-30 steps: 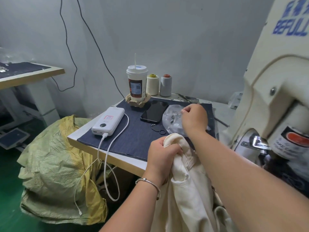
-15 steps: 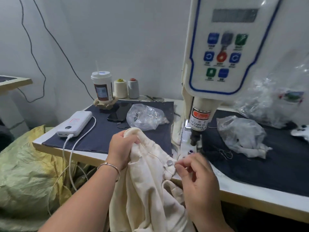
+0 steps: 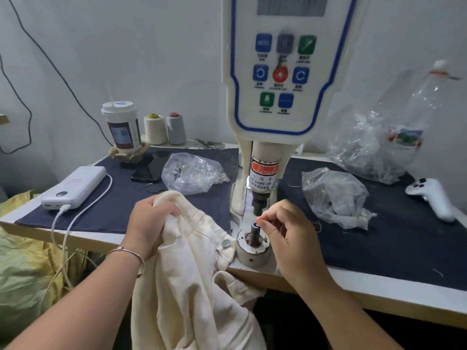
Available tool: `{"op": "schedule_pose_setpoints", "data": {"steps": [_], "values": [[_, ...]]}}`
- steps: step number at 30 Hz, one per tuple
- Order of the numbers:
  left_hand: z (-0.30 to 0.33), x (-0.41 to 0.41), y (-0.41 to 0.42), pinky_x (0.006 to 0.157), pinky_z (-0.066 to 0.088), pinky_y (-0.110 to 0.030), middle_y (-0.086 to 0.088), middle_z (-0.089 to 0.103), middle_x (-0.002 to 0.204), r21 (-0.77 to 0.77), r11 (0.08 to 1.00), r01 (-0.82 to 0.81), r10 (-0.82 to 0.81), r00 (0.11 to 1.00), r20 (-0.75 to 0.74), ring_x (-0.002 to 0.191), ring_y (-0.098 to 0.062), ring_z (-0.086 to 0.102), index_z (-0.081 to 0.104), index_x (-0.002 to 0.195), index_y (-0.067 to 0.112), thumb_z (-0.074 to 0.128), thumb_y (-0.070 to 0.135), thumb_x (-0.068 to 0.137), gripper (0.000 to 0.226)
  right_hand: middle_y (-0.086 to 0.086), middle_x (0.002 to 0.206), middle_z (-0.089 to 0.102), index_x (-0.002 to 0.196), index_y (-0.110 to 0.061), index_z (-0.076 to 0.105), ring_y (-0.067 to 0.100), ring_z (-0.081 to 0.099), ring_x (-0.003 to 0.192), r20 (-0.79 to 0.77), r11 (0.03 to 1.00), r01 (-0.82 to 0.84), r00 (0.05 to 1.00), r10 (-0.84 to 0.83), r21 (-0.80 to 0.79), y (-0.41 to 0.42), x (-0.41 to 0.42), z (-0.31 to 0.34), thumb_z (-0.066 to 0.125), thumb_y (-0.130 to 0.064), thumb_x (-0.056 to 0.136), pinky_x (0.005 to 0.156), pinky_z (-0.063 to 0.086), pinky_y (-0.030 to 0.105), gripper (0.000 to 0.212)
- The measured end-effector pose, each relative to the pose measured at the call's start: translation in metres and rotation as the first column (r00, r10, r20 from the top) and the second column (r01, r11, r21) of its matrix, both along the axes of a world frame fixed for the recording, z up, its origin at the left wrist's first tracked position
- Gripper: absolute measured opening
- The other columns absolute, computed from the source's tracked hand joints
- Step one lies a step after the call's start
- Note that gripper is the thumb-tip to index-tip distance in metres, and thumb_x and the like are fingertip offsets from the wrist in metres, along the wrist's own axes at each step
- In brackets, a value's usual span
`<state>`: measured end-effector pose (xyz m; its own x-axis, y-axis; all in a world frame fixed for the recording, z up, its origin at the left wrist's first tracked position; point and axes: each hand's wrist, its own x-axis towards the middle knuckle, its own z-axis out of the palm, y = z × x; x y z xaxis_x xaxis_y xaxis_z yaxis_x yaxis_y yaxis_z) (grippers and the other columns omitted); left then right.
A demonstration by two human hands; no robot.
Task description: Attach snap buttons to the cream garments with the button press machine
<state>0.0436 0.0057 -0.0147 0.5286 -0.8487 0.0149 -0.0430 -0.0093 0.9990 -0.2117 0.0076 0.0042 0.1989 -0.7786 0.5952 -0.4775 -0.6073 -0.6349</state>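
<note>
Right hand pinches something small over the lower die; seat it squarely. Left hand grips the cream garment, bunched beside the button press machine.

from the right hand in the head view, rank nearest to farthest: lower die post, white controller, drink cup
1. lower die post, at the right hand's fingertips.
2. white controller, far right on the dark mat.
3. drink cup, back left by the wall.

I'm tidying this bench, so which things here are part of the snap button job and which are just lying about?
In use: cream garment, button press machine, lower die, bag of snaps, left hand, right hand.
Lying about: power bank, drink cup, thread cones, phone, white controller.
</note>
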Motion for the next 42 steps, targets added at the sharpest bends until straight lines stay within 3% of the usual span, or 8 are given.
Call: {"op": "schedule_pose_setpoints", "data": {"steps": [4, 14, 22, 27, 32, 35, 38, 42], "values": [[0.0, 0.0, 0.0, 0.057, 0.041, -0.029, -0.005, 0.055, 0.067, 0.006, 1.0, 0.004, -0.004, 1.0, 0.01, 0.066, -0.022, 0.049, 0.064, 0.069, 0.008, 0.061, 0.015, 0.051, 0.02, -0.005, 0.079, 0.056, 0.078, -0.008, 0.062, 0.005, 0.052, 0.074, -0.009, 1.0, 0.002, 1.0, -0.002, 0.015, -0.002, 0.001, 0.002, 0.072, -0.006, 0.084, 0.07, 0.038, 0.009, 0.012], [0.002, 0.001, 0.001, 0.061, 0.043, -0.033, -0.008, 0.057, 0.071, 0.035, 0.999, -0.007, 0.007, 1.0, 0.004, 0.071, -0.024, 0.052, 0.065, 0.07, 0.008, 0.061, 0.016, 0.05, 0.022, -0.01, 0.076, 0.055, 0.076, -0.006, 0.062, 0.0, 0.049, 0.067, -0.042, 0.999, -0.018, 0.999, 0.019, 0.026, -0.006, -0.002, 0.006, 0.076, -0.006, 0.081, 0.069, 0.038, 0.008, 0.015], [0.0, 0.004, 0.001, 0.062, 0.043, -0.035, -0.008, 0.057, 0.072, 0.049, 0.999, -0.004, 0.004, 1.0, 0.006, 0.071, -0.026, 0.052, 0.063, 0.076, -0.003, 0.062, 0.017, 0.05, 0.033, -0.005, 0.077, 0.062, 0.076, -0.008, 0.067, 0.007, 0.057, 0.07, -0.038, 1.0, -0.023, 0.999, 0.023, 0.021, -0.002, -0.005, 0.009, 0.077, -0.007, 0.079, 0.068, 0.042, 0.007, 0.011], [0.006, 0.001, 0.005, 0.057, 0.042, -0.03, -0.003, 0.055, 0.063, 0.076, 0.997, 0.009, -0.01, 1.0, 0.006, 0.064, -0.023, 0.05, 0.062, 0.061, 0.013, 0.062, 0.016, 0.051, 0.011, -0.003, 0.075, 0.064, 0.078, -0.007, 0.073, 0.012, 0.057, 0.069, 0.016, 0.999, -0.038, 0.999, 0.038, 0.034, 0.01, -0.014, 0.011, 0.076, -0.007, 0.081, 0.064, 0.042, 0.011, 0.003], [0.032, -0.001, 0.029, 0.053, 0.048, -0.028, -0.013, 0.062, 0.069, 0.162, 0.953, 0.257, -0.245, 0.965, -0.089, 0.062, -0.027, 0.06, 0.071, 0.069, 0.006, 0.068, 0.005, 0.069, 0.003, -0.009, 0.07, 0.063, 0.072, -0.018, 0.069, 0.01, 0.058, 0.065, 0.028, 0.998, -0.002, 1.0, 0.001, 0.056, 0.047, -0.035, 0.002, 0.074, -0.009, 0.081, 0.057, 0.043, 0.015, 0.014], [0.054, 0.001, 0.059, 0.067, 0.058, -0.033, -0.018, 0.074, 0.09, 0.174, 0.804, 0.568, -0.545, 0.822, -0.163, 0.079, -0.029, 0.071, 0.078, 0.093, 0.005, 0.078, 0.024, 0.07, 0.03, -0.013, 0.07, 0.065, 0.07, -0.026, 0.069, 0.01, 0.059, 0.067, 0.066, 0.993, -0.01, 0.998, 0.002, 0.119, 0.067, -0.037, 0.004, 0.073, -0.014, 0.082, 0.056, 0.042, 0.012, 0.018], [0.072, -0.013, 0.086, 0.07, 0.059, -0.033, -0.019, 0.072, 0.094, 0.144, 0.701, 0.699, -0.673, 0.715, -0.192, 0.08, -0.027, 0.071, 0.077, 0.098, 0.003, 0.082, 0.029, 0.066, 0.041, -0.016, 0.076, 0.069, 0.079, -0.029, 0.071, 0.008, 0.062, 0.073, 0.167, 0.983, -0.041, 0.986, 0.01, 0.179, 0.083, -0.025, 0.017, 0.073, -0.027, 0.082, 0.061, 0.045, 0.014, 0.004], [0.095, -0.044, 0.113, 0.065, 0.057, -0.028, -0.016, 0.073, 0.089, 0.076, 0.647, 0.758, -0.736, 0.648, -0.196, 0.074, -0.023, 0.072, 0.077, 0.096, 0.002, 0.078, 0.021, 0.067, 0.034, -0.016, 0.108, 0.068, 0.111, -0.033, 0.066, 0.0, 0.062, 0.101, 0.296, 0.882, -0.266, 0.943, 0.154, 0.389, 0.099, -0.003, 0.042, 0.07, -0.061, 0.072, 0.086, 0.048, 0.02, 0.048]]}}
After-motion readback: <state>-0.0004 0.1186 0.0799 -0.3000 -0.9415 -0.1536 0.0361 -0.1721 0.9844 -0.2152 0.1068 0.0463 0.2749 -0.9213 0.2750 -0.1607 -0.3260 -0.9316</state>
